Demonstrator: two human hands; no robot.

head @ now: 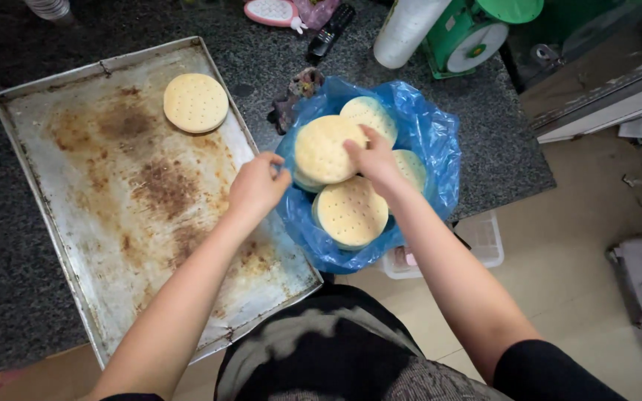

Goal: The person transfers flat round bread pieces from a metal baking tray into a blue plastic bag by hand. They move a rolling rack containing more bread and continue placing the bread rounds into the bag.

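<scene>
While the right hand (pixel 371 157) pinches the upper edge of a round, pale flatbread (pixel 326 148) between thumb and fingers, the left hand (pixel 256 186) is closed on the rim of the blue plastic bag (pixel 440 141), its fingers curled and pressed together on the plastic at the bag's left side. The gripped flatbread is tilted, dotted with small holes, and sits at the top of the pile inside the bag.

Inside the bag, further flatbreads of the same kind are stacked around it: one behind (pixel 369 113), one partly hidden under the right wrist (pixel 412 168), and one lying lowest and nearest the person (pixel 351 212). The bag is open at the top, and its folded-down edge surrounds the pile on all sides.

The bag rests at the edge of a dark speckled counter (pixel 499 141), touching the right edge of a large rectangular metal baking tray (pixel 61 223). The tray surface is stained brown in patches. A single flatbread (pixel 195 102) lies flat in the tray's far right corner, well apart from both hands.

Behind the bag on the counter stand a green scale (pixel 473 33) with a white dial, a white cylinder (pixel 404 30) just beside it, and a dark remote control (pixel 330 31). A clear plastic box (pixel 484 241) sits on the floor below the counter edge.
</scene>
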